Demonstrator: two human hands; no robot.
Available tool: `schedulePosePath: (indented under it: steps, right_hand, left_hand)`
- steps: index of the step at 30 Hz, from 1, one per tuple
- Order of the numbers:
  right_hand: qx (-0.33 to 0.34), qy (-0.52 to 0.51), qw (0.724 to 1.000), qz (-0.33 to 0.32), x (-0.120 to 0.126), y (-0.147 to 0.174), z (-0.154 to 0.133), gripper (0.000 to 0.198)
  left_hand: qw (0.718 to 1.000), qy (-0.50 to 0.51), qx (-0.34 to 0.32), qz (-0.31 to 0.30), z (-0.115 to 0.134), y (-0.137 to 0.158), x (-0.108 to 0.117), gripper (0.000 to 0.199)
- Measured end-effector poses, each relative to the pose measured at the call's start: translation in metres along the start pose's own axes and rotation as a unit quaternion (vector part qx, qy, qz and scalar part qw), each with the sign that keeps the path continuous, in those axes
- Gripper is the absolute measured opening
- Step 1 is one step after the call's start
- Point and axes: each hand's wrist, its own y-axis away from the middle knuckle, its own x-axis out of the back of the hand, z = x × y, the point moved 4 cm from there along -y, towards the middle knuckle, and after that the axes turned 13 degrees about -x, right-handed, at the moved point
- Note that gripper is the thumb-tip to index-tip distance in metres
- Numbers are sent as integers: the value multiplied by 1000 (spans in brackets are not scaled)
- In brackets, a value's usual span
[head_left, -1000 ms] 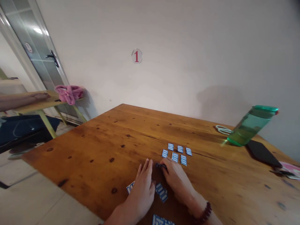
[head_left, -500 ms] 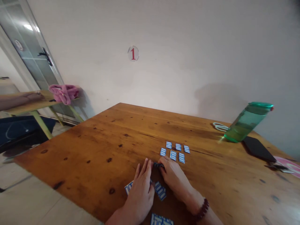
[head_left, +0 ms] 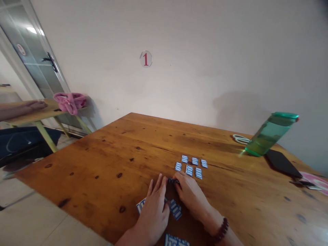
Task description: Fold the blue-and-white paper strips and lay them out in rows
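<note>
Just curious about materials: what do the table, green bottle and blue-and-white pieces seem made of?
Table: wood, slight sheen; grain and knots show. Green bottle: probably glossy plastic, being see-through and shiny; possibly glass. Blue-and-white pieces: perhaps printed card, looking thin and flat; too small to judge finish.

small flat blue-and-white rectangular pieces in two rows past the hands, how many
6: back-left piece, back-middle piece, back-right piece, front-left piece, front-middle piece and front-right piece. The right hand may hide more.
</note>
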Motion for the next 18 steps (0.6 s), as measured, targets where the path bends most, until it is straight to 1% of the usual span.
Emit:
schedulePosePath:
  steps: [4, 6, 9, 11, 12, 14, 16, 18]
  right_hand:
    - [3, 2, 1000, 4, 1, 0, -2, 22]
    - [5, 1, 1000, 7, 2, 1, -2, 21]
    - [-2, 5, 1000, 8, 2, 1, -2, 19]
    - [-5, -15, 1000, 14, 3, 0, -1, 18]
    - [-6, -44, 999, 20, 4, 0, -2, 17]
    - [-13, -138, 990, 22, 7, -1, -2, 14]
    - [-24, -257, 966, -1, 9, -1, -4, 11]
    - [-35, -359, 931, -44, 8, -1, -7, 12]
  left_hand:
    - [1000, 19, 9, 12, -1, 1, -1, 64]
    - [998, 42, 21, 30, -3, 2, -1, 60]
    - [991, 99, 39, 84, -4, 3, 5, 53]
    - [980, 139, 51, 136, -4, 2, 14, 47]
    - [972, 157, 57, 163, -3, 1, 19, 44]
    - [956, 191, 75, 210, -3, -1, 29, 38]
    - [937, 237, 99, 236, -2, -6, 37, 34]
    - [918, 296, 122, 234, 0, -11, 41, 28]
